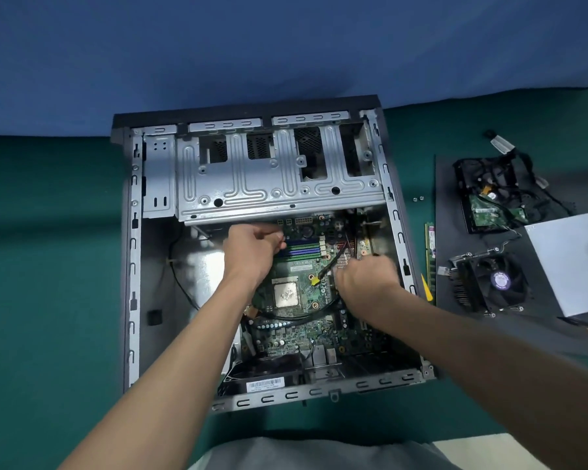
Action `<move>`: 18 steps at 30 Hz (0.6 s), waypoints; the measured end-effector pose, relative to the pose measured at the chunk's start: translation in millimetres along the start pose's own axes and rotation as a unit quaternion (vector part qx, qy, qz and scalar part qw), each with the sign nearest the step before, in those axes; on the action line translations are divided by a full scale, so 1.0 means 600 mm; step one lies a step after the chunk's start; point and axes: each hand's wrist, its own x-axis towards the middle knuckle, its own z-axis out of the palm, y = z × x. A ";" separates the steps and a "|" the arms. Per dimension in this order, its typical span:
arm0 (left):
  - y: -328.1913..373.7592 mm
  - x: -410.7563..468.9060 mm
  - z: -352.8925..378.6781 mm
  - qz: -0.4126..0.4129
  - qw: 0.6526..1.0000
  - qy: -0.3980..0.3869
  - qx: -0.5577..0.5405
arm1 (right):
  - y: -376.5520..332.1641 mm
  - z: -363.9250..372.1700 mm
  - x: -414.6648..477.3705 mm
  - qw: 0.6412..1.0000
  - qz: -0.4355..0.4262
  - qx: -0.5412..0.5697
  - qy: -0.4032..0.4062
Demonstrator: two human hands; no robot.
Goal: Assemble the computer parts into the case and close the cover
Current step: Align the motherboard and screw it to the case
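Your left hand (252, 249) curls its fingers on the far edge of the board (286, 337) lying in the case (133, 266), your right hand (364, 279) is too blurred to tell; the board is stiff but fragile, so grip edges only.

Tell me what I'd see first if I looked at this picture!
A big grey metal computer case lies open in the middle, with a green circuit board inside. The left hand and right hand reach in over that board. To the right, a black cooling fan sits on a dark mat.
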 end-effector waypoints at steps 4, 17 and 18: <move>0.010 0.015 0.020 0.020 0.997 -0.021 0.069 | -0.001 -0.009 -0.013 0.986 0.085 0.143 0.017; 0.024 0.081 0.095 0.085 0.916 -0.038 0.390 | -0.054 -0.034 0.013 0.809 0.145 0.549 0.150; 0.022 0.087 0.099 0.080 0.920 -0.038 0.381 | -0.052 -0.037 0.017 0.795 0.155 0.568 0.146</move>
